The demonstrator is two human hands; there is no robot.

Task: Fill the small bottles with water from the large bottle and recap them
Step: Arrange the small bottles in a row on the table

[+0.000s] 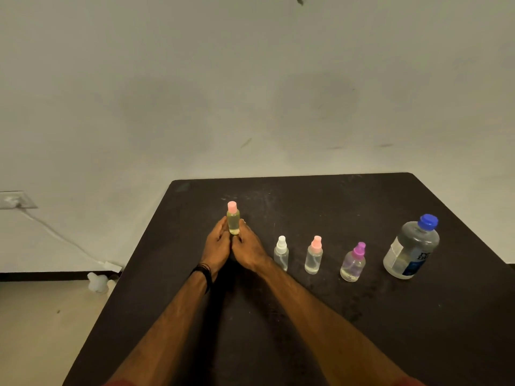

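While the left hand [216,243] and right hand [249,250] pinch its lower body between fingertips, the yellow bottle [233,222] stands upright on the table [306,316], capped. Probably light, smooth plastic, easily tipped; grip mid-body, twist the pink cap [232,206].

Four small clear plastic bottles stand on the one dark worktop [362,330]: a yellowish-tinted one with a pink flat cap [233,218], one with a white spray top [281,253], one with a pink spray top [313,255] and one with a purple spray top [353,262]. There is one large clear water bottle with a blue cap [412,247]. Two hands are in view, a left hand [217,245] and a right hand [249,247].
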